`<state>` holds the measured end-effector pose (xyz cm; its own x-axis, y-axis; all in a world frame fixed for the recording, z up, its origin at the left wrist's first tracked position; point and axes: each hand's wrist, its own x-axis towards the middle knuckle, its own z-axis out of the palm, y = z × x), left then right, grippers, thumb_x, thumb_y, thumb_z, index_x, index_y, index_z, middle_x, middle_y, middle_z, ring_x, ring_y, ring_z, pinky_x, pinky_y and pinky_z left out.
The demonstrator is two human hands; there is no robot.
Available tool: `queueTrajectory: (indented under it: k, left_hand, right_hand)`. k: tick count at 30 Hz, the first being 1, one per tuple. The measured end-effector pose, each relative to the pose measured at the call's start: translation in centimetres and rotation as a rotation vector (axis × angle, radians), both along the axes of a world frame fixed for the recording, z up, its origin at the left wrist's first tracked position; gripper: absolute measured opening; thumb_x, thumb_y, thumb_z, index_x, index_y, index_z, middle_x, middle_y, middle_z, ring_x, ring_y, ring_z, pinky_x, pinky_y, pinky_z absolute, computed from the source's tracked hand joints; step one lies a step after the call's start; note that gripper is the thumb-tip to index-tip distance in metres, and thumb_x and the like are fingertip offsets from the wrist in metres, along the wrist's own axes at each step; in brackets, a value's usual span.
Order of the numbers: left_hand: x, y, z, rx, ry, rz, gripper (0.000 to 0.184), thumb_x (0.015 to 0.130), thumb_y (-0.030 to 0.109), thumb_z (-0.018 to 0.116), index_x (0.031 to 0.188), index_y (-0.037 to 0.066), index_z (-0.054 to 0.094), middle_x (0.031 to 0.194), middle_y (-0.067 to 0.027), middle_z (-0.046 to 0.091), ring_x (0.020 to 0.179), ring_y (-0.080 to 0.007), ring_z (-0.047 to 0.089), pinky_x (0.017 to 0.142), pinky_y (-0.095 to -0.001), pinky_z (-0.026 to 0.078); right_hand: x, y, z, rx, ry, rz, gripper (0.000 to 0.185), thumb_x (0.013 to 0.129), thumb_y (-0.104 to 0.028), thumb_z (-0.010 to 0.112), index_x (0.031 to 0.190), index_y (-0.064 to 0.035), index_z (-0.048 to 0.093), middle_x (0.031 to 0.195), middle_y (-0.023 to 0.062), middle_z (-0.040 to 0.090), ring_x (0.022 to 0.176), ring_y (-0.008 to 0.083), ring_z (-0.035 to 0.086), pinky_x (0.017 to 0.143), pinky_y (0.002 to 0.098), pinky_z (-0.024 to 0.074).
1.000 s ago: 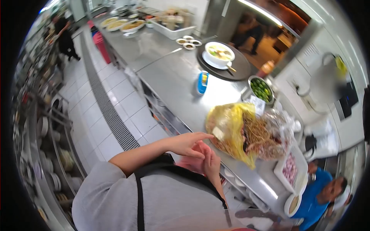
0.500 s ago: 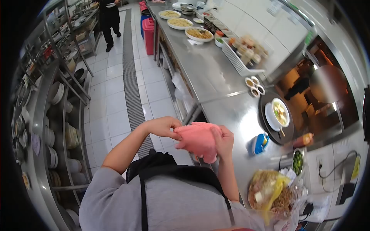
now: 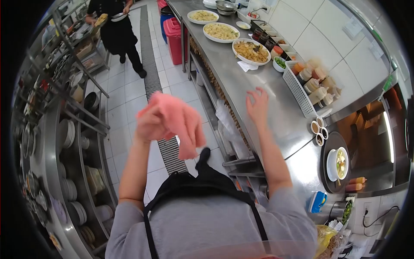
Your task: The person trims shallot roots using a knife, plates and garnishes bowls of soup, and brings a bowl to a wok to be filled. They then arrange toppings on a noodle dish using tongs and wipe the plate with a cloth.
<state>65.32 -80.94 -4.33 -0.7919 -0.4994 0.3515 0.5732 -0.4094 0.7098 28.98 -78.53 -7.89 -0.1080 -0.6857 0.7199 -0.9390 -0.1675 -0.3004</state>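
Observation:
A pink cleaning cloth (image 3: 179, 118) hangs in loose folds from my left hand (image 3: 151, 125), whose fingers are closed on it above the floor. My right hand (image 3: 258, 105) is raised over the edge of the steel counter (image 3: 284, 116), fingers apart and holding nothing. Beyond that hand stands a white plate of noodles (image 3: 251, 52). Farther along the counter are two more plates of food, a middle plate (image 3: 221, 32) and a far plate (image 3: 202, 16).
A co-worker (image 3: 118, 34) carrying dishes stands in the aisle ahead. Shelves with stacked plates (image 3: 77, 211) line the left. At right are a basket of sauce bottles (image 3: 302, 93), a soup bowl (image 3: 337, 164) on a dark tray and a blue-and-white packet (image 3: 318, 202). A red bin (image 3: 173, 41) stands below the counter.
My right hand has let go of the cloth and reached forward over the counter. The cloth has swung left in my left hand. The co-worker is nearer.

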Motion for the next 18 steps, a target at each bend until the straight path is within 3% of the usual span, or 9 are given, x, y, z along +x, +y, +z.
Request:
queueTrajectory:
  k: [2,4,6,8,10,11,13,16,18]
  left_hand:
    - [-0.2,-2.9,1.3,0.148,0.039,0.345,0.040,0.085,0.026,0.049,0.114,0.000,0.045,0.107,-0.0143,0.054,0.101,-0.0257,0.053,0.083,-0.0366,0.045]
    - [-1.7,-8.2,-1.6,0.196,0.053,0.693,0.041,0.084,0.028,0.052,0.114,0.001,0.045,0.107,-0.0150,0.054,0.100,-0.0252,0.053,0.084,-0.0370,0.044]
    - [-4.5,-13.3,-5.2,0.270,-0.029,0.690,0.040,0.084,0.026,0.052,0.114,0.001,0.045,0.107,-0.0136,0.054,0.097,-0.0245,0.055,0.082,-0.0361,0.045]
    - [-6.9,-17.0,-5.6,0.329,-0.109,0.686,0.039,0.083,0.025,0.053,0.114,0.001,0.045,0.107,-0.0121,0.055,0.094,-0.0237,0.056,0.081,-0.0351,0.045]
    - [-9.9,-18.9,-4.3,-0.169,-0.840,0.746,0.027,0.078,0.013,0.054,0.103,0.002,0.054,0.098,-0.0119,0.059,0.083,-0.0243,0.059,0.073,-0.0315,0.046]
    - [-11.1,-20.0,-3.2,-0.155,-0.849,0.729,0.027,0.078,0.013,0.054,0.103,0.002,0.054,0.098,-0.0119,0.059,0.083,-0.0243,0.059,0.073,-0.0315,0.046]
    - [-13.4,-22.8,0.1,-0.812,-1.222,0.575,0.026,0.068,0.001,0.052,0.092,0.003,0.060,0.085,-0.0124,0.060,0.075,-0.0257,0.058,0.068,-0.0308,0.046]
    - [-16.9,-26.1,1.0,-0.922,-1.059,0.567,0.025,0.060,0.001,0.050,0.082,0.003,0.063,0.082,-0.0183,0.059,0.078,-0.0309,0.057,0.070,-0.0353,0.044]
    - [-18.4,-28.7,0.8,-0.982,-1.066,0.435,0.030,0.060,-0.002,0.050,0.087,0.001,0.061,0.083,-0.0153,0.059,0.077,-0.0275,0.058,0.071,-0.0311,0.045]
  right_hand:
    - [-2.5,-6.1,-0.7,0.020,0.096,-0.026,0.021,0.071,-0.013,0.061,0.093,-0.0108,0.060,0.109,0.0141,0.047,0.104,0.0328,0.042,0.087,0.0426,0.0350]
    - [-4.0,-12.0,-0.3,0.057,0.116,-0.012,0.020,0.070,-0.014,0.061,0.090,-0.0122,0.062,0.110,0.0141,0.046,0.106,0.0326,0.041,0.088,0.0447,0.0340]
    - [-5.6,-17.4,-0.8,0.095,0.131,-0.015,0.018,0.070,-0.014,0.061,0.088,-0.0127,0.063,0.110,0.0139,0.046,0.107,0.0324,0.041,0.088,0.0451,0.0336]
    - [-6.8,-22.3,-1.0,0.119,0.143,-0.017,0.017,0.070,-0.014,0.062,0.086,-0.0132,0.063,0.110,0.0138,0.046,0.107,0.0322,0.041,0.088,0.0456,0.0332]
    - [-7.6,-25.2,-1.5,0.157,0.193,0.036,0.015,0.069,-0.016,0.062,0.084,-0.0129,0.064,0.114,0.0132,0.046,0.111,0.0325,0.039,0.089,0.0475,0.0317]
    - [-8.0,-26.4,-1.7,0.179,0.189,0.030,0.015,0.069,-0.016,0.062,0.084,-0.0129,0.064,0.114,0.0132,0.046,0.111,0.0325,0.039,0.089,0.0475,0.0317]
    - [-8.3,-28.4,-1.3,0.192,0.448,0.106,0.014,0.070,-0.021,0.062,0.082,-0.0130,0.064,0.119,0.0119,0.044,0.116,0.0332,0.035,0.090,0.0516,0.0286]
    - [-8.9,-29.9,-0.3,0.381,0.657,0.147,0.016,0.071,-0.025,0.063,0.083,-0.0152,0.065,0.124,0.0104,0.043,0.122,0.0326,0.029,0.096,0.0531,0.0216]
    - [-10.3,-29.4,1.7,0.440,0.682,0.216,0.017,0.070,-0.026,0.063,0.082,-0.0139,0.064,0.124,0.0101,0.042,0.122,0.0328,0.028,0.094,0.0547,0.0216]
